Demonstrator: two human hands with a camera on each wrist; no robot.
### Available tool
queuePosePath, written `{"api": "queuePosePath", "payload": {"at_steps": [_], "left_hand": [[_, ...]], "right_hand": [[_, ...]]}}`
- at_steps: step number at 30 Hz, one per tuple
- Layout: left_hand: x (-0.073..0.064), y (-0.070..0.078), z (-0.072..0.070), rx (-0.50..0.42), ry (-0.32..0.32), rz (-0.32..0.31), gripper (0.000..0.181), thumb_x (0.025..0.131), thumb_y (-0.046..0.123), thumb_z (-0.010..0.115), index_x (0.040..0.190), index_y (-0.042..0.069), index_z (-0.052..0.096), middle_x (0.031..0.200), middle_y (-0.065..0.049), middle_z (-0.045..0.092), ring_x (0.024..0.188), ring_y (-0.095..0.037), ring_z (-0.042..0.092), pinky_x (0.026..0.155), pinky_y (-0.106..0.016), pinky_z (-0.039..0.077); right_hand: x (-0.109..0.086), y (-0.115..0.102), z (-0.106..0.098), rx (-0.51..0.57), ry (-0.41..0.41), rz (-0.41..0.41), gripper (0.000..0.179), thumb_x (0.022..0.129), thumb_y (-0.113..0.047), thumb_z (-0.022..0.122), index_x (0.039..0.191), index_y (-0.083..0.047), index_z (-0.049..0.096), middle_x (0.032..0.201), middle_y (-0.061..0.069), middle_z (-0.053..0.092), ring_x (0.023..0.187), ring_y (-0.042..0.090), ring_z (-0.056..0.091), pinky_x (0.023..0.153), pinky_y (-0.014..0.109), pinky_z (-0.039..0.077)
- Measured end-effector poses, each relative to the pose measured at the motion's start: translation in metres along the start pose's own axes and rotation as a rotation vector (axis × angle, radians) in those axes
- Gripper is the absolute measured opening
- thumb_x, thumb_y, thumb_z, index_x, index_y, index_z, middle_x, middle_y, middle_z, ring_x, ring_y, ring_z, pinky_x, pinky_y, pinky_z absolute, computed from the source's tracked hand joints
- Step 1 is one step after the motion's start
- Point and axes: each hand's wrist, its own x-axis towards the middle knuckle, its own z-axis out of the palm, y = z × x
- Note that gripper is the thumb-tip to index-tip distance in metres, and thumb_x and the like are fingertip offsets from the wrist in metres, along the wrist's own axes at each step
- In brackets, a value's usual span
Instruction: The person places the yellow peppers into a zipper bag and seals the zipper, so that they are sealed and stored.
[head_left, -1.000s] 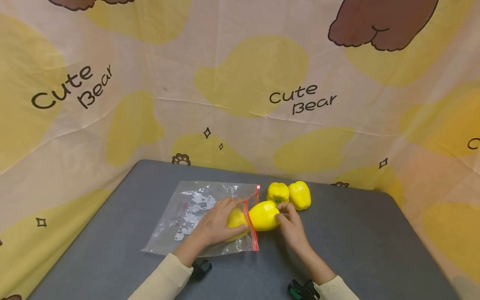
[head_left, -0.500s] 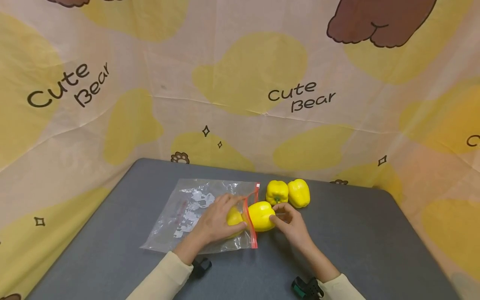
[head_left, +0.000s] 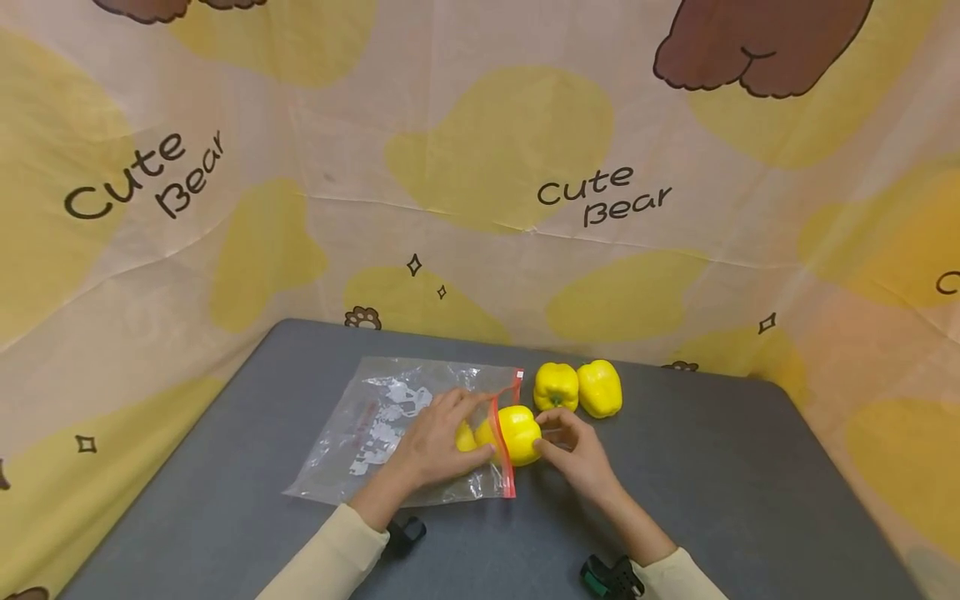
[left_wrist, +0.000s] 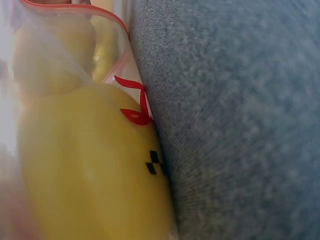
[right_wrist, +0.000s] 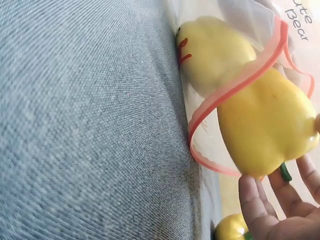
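Note:
A clear zip bag [head_left: 337, 454] with a red-edged mouth lies on the table, its mouth toward the right. My left hand [head_left: 433, 442] lies over the mouth end and holds the bag, thumb spread from the fingers. Inside is one yellow bell pepper [left_wrist: 95, 165], partly covered by that hand in the head view. A second yellow bell pepper [right_wrist: 270, 120] sits partway through the red mouth, against the first. Its stem end faces my right hand [head_left: 576, 450], whose fingertips and thumb hold it there. The green stem [right_wrist: 285, 172] shows between the fingers.
Two more yellow bell peppers [head_left: 557, 387] stand side by side behind the right hand, near the table's back edge. The grey table [head_left: 720, 483] is backed by a printed yellow and pink cloth [head_left: 480, 108]. Black wrist devices [head_left: 611, 577] show below both hands.
My right hand has moved left, sliding the second bell pepper further into the bag's mouth. The left hand stays about where it was. The two peppers behind have not moved.

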Motion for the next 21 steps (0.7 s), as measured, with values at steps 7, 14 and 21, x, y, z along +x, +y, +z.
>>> {"api": "queuePosePath", "payload": {"at_steps": [7, 14, 21], "left_hand": [[0.001, 0.0, 0.0, 0.022, 0.011, 0.006, 0.065, 0.077, 0.05, 0.067, 0.136, 0.029, 0.051, 0.112, 0.002, 0.058, 0.097, -0.015, 0.052, 0.077, -0.032, 0.043], [0.003, -0.001, -0.001, 0.019, 0.027, 0.013, 0.064, 0.077, 0.05, 0.067, 0.136, 0.03, 0.052, 0.11, 0.004, 0.058, 0.093, -0.013, 0.05, 0.074, -0.03, 0.039], [0.005, -0.001, -0.002, 0.018, 0.035, 0.014, 0.063, 0.078, 0.051, 0.066, 0.136, 0.031, 0.052, 0.114, 0.004, 0.058, 0.099, -0.015, 0.052, 0.079, -0.034, 0.043]], "right_hand": [[0.001, 0.004, 0.003, 0.124, -0.122, -0.063, 0.027, 0.09, -0.004, 0.061, 0.117, 0.0, 0.06, 0.119, 0.022, 0.061, 0.098, 0.036, 0.065, 0.079, 0.026, 0.055], [0.003, 0.01, 0.007, 0.133, -0.15, -0.097, 0.03, 0.089, -0.006, 0.062, 0.119, -0.002, 0.062, 0.119, 0.021, 0.063, 0.101, 0.038, 0.063, 0.08, 0.025, 0.055], [0.005, 0.009, 0.011, 0.131, -0.174, -0.081, 0.031, 0.091, -0.01, 0.063, 0.121, -0.003, 0.063, 0.117, 0.02, 0.065, 0.099, 0.03, 0.064, 0.079, 0.027, 0.055]]}}
